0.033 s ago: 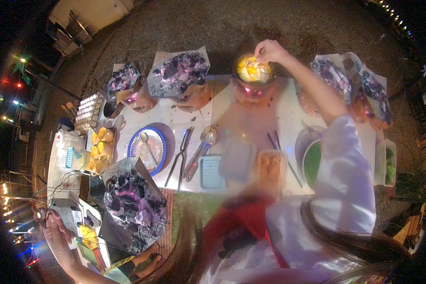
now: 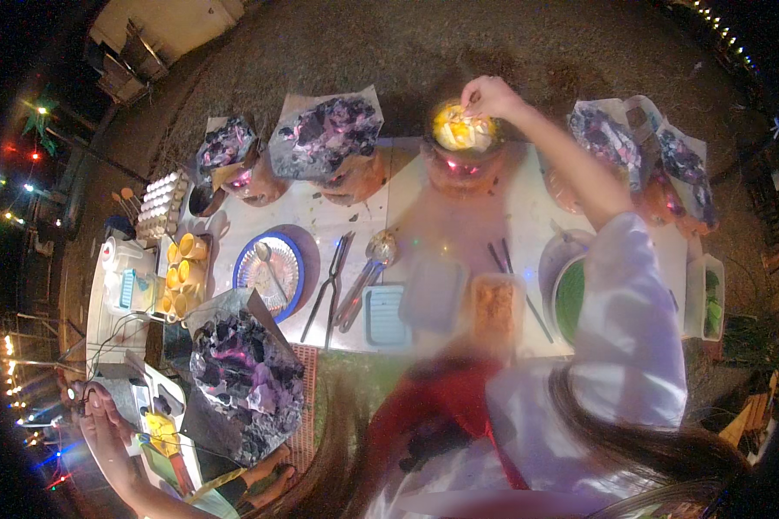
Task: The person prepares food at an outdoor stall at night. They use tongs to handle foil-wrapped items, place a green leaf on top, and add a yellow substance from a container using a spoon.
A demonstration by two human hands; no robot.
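Note:
My right hand [image 2: 488,97] reaches across the table, its fingers pinched together at the top of a round pot of food [image 2: 464,130]. Yellow and pale pieces fill the pot, which sits over a clay stove [image 2: 463,169] with glowing coals. What the fingertips hold, if anything, is too small to make out. At the far lower left, my left hand [image 2: 102,419] is raised with its fingers bent around a small dark thing beside a cable, too unclear to name. A large paper of charcoal [image 2: 247,376] lies to the right of that hand.
Charcoal on papers [image 2: 333,125] tops other clay stoves. On the table [image 2: 363,195] lie tongs [image 2: 327,290], ladles [image 2: 376,259], a blue-rimmed plate [image 2: 299,268], a tub of orange-brown food [image 2: 493,311] and a green round tray [image 2: 569,298]. Yellow cups [image 2: 182,275] and egg cartons [image 2: 162,203] stand left.
My right hand has shifted slightly left and down over the pot. My left hand and the things on the table look unmoved.

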